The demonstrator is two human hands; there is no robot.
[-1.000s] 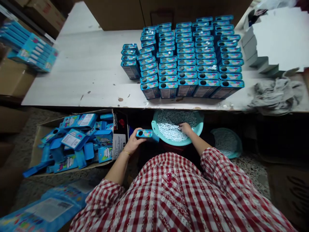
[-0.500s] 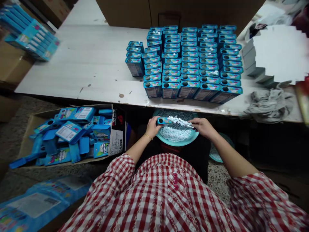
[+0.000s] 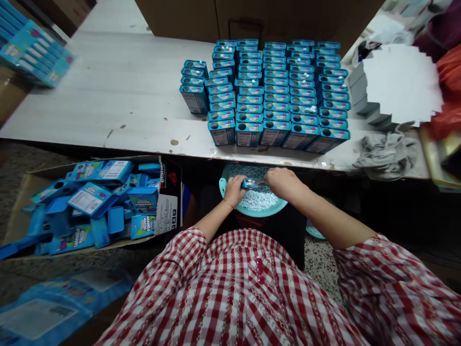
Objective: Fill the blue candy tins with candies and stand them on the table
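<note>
My left hand (image 3: pixel 235 190) is closed around a small blue candy box (image 3: pixel 248 183), its top facing up, with white pellets showing at its opening. Closed too, my right hand (image 3: pixel 283 182) is at the box's right side, gripping a small scoop (image 3: pixel 260 183) that is mostly hidden by the fingers. Both hands are over a turquoise basin (image 3: pixel 264 214) in my lap. White candy pellets (image 3: pixel 261 201) fill the basin below them.
Rows of blue candy boxes (image 3: pixel 276 126) stand on the white table (image 3: pixel 144 110). A carton (image 3: pixel 16 202) of loose blue boxes is at left. White cardboard stacks (image 3: pixel 401 86) and a crumpled grey cloth (image 3: pixel 387 154) lie at right.
My right hand has moved left and turned over toward the box. The heap of pellets between the hands has gone from the scoop. The view has shifted slightly right.
</note>
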